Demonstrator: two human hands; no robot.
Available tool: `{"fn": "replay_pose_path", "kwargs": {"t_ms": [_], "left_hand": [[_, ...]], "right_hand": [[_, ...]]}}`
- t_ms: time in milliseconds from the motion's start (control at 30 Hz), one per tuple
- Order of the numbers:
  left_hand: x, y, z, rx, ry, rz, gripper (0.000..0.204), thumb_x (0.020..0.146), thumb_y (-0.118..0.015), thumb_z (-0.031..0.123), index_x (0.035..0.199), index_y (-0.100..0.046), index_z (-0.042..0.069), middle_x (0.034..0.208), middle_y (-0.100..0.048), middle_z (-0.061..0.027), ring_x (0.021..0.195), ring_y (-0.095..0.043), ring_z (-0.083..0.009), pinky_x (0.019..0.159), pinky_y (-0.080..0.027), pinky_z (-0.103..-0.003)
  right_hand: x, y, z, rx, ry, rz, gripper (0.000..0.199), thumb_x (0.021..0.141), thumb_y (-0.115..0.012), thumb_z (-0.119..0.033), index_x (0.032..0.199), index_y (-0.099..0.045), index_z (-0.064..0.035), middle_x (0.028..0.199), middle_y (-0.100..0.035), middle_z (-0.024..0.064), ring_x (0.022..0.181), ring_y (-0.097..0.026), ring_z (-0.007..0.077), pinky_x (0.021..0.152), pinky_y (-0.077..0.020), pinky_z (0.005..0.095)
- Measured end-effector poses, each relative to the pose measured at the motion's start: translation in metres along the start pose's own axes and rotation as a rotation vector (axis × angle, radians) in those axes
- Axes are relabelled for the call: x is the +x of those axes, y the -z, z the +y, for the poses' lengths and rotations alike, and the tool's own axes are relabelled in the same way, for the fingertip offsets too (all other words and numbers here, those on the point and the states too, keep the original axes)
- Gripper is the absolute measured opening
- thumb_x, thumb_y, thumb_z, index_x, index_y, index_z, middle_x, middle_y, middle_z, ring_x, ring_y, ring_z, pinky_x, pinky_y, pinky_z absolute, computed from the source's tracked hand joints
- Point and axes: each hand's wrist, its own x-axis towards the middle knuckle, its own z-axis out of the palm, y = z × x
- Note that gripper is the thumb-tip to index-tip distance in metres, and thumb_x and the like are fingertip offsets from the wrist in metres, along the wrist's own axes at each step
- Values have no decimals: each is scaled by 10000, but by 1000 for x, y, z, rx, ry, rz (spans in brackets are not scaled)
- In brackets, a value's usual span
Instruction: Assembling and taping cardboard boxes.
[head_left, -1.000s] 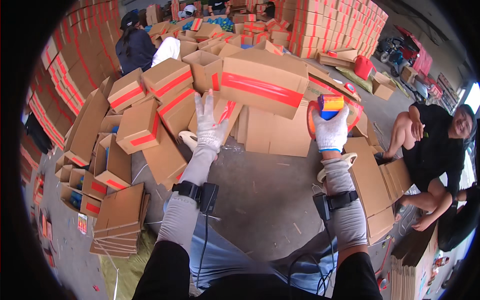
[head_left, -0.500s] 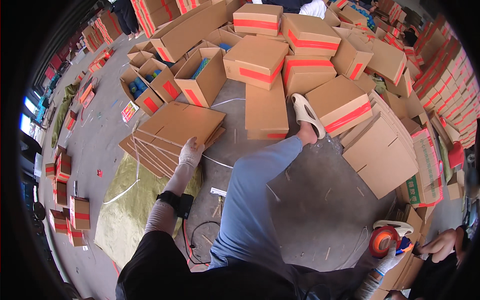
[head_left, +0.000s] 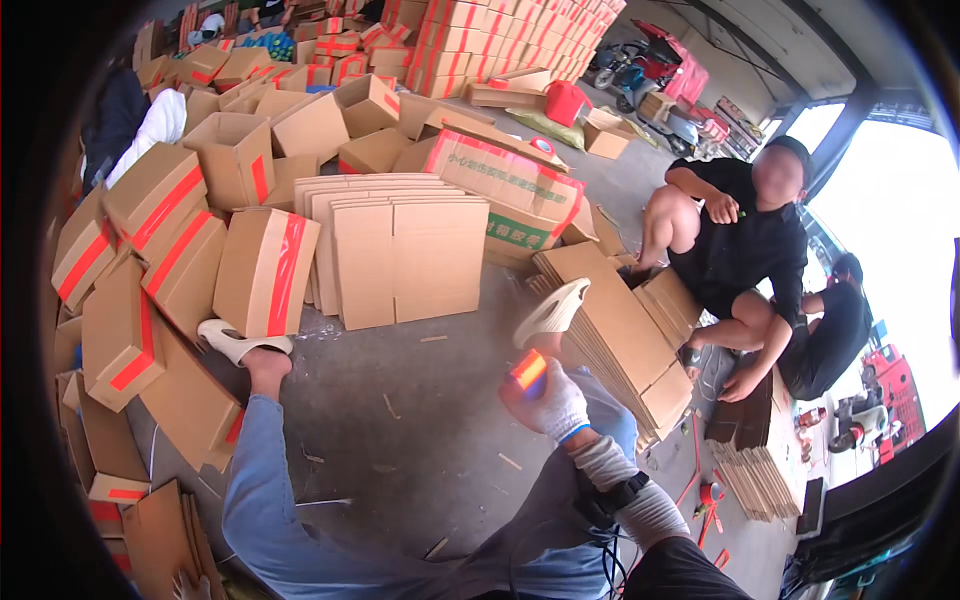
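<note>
We find the white-gloved right hand [head_left: 548,402] gripping an orange-and-blue tape dispenser [head_left: 528,371]; left hand [head_left: 188,589] at flattened brown cardboard [head_left: 158,535], finger closure indeterminable.

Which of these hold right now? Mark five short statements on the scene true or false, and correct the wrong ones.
1. The white-gloved right grip holds an orange-and-blue object. True.
2. The left grip is raised over the middle of the grey floor. False: it is at the flat brown cardboard sheets at the lower left.
3. The stack of flattened tan cardboard in the middle stands on edge. True.
4. The cream open-backed slipper on the left is empty. False: a foot is in it.
5. The crouching co-worker in black is at the picture's left. False: they are at the right.
</note>
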Motion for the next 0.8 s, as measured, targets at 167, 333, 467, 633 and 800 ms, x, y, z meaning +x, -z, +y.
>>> {"fn": "replay_pose_path", "kwargs": {"t_ms": [167,333,467,633,800], "left_hand": [[76,-19,28,-62,-307,152,731,917,-631,454,1500,-423,65,1411,-555,-215,1158,-615,-426,1016,-483,-492],[99,23,23,-101,-356,182,590,954,-610,371,1433,-489,49,1326,-602,-219,1121,-636,-402,973,-501,-449],[109,64,0,-206,-407,237,481,985,-593,305,1381,-542,37,1257,-640,-223,1091,-654,-383,939,-516,-415],[8,260,143,-562,-761,691,379,1009,-567,228,1320,-605,15,1178,-713,-160,1050,-703,-267,925,-537,-341],[-174,351,277,-563,-1345,739,309,844,-735,72,1133,-640,15,1068,-702,-175,926,-702,-353,798,-561,-383]], "right_hand": [[2,31,7,87,14,61,760,778,-792,-510,1327,-507,-69,1114,-696,212,1045,-684,383,896,-547,442],[-6,26,10,65,38,-33,762,776,-780,-504,1331,-514,-56,1155,-682,231,1085,-661,415,917,-534,457],[-13,14,14,69,95,10,734,784,-777,-493,1320,-520,-64,1121,-693,231,1070,-668,406,902,-535,469],[-29,35,39,160,29,52,784,731,-829,-472,1312,-520,-46,1097,-700,234,1040,-689,398,890,-551,454],[-10,27,30,445,118,106,746,698,-883,-392,1255,-537,-36,1054,-700,195,999,-700,337,879,-546,417]]}}
